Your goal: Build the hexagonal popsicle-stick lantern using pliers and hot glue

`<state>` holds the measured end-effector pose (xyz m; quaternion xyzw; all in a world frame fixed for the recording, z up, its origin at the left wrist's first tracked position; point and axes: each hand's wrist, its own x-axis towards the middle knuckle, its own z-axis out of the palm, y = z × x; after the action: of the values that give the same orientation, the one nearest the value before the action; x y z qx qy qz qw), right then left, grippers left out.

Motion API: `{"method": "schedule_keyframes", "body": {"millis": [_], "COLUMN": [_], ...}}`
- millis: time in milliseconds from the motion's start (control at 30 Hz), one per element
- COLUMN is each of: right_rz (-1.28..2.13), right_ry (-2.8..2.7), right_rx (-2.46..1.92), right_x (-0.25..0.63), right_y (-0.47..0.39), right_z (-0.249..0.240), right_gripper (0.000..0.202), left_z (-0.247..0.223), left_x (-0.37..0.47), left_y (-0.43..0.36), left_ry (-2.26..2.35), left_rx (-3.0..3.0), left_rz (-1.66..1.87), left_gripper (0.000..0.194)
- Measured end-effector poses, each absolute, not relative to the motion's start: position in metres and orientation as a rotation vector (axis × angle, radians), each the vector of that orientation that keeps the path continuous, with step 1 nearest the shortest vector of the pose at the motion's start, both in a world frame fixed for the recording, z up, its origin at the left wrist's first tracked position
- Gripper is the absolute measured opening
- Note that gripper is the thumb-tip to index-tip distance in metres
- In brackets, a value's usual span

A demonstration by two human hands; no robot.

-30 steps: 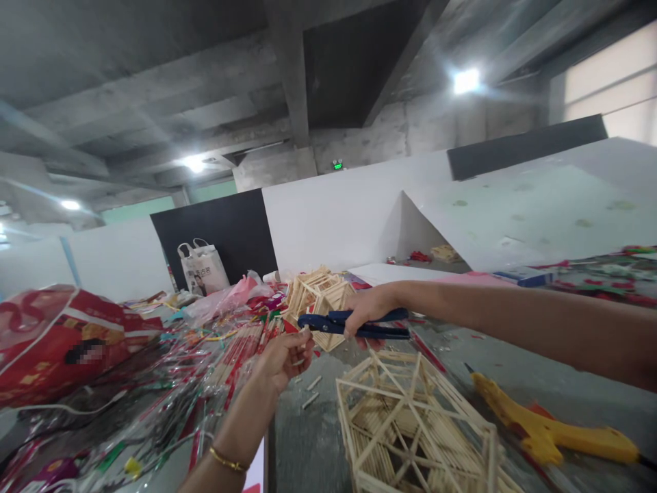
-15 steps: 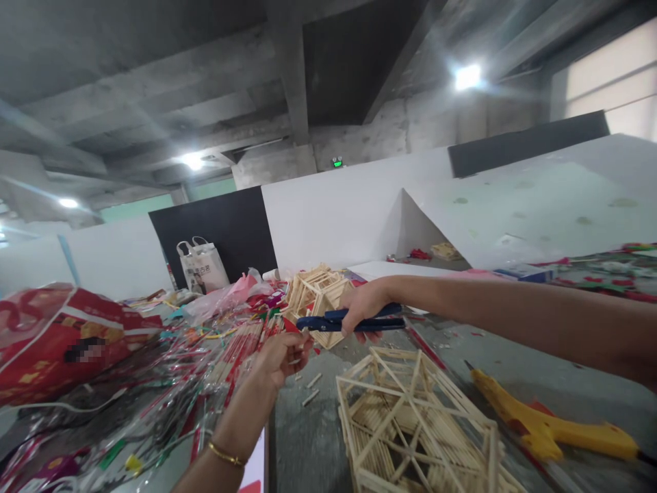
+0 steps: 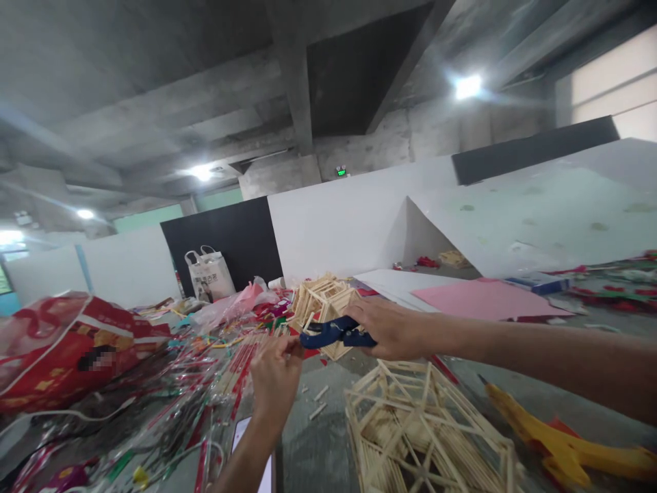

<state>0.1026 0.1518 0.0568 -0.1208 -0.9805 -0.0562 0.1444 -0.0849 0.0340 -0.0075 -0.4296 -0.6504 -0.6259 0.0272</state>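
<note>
My right hand (image 3: 387, 327) is wrapped around a dark blue pliers-like hand tool (image 3: 323, 334), its head pointing left. At that head, my left hand (image 3: 277, 370) is closed in a pinch; whatever the fingertips hold is too small to make out. Below my right hand stands a many-sided frame of pale wooden sticks (image 3: 415, 404), with spokes across its top. Behind the tool is a second wooden stick frame (image 3: 328, 291), partly covered by it. Short cut stick pieces (image 3: 318, 411) lie on the grey surface between my hands and the nearer frame.
A yellow glue gun (image 3: 559, 431) lies at the right. Plastic-wrapped sticks (image 3: 230, 373) and cables crowd the left, beside a red bag (image 3: 76, 342). A phone (image 3: 240, 435) lies under my left forearm. Pink paper (image 3: 487, 299) is behind my right arm.
My right hand has turned the tool, whose handles are now more hidden in the grip. My left hand stays at its head, with the wrist more upright. The view has shifted slightly.
</note>
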Motion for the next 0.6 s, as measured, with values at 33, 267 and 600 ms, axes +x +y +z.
{"method": "schedule_keyframes", "body": {"millis": [33, 267, 600], "right_rz": [0.008, 1.984, 1.896], "right_ry": [-2.850, -2.442, -1.923], "right_rx": [-0.343, -0.303, -0.103], "right_x": [0.106, 0.111, 0.092], "right_y": [0.153, 0.149, 0.138], "right_z": [0.059, 0.070, 0.070], "right_gripper": [0.033, 0.033, 0.019], "left_z": [-0.006, 0.008, 0.017], "left_x": [-0.084, -0.071, -0.021], "left_y": [0.032, 0.027, 0.024], "left_ry": [-2.031, -1.669, -1.517], "left_rx": [-1.328, -1.409, -1.803], "left_rz": [-1.990, -3.176, -3.433], "left_gripper": [0.006, 0.027, 0.018]}}
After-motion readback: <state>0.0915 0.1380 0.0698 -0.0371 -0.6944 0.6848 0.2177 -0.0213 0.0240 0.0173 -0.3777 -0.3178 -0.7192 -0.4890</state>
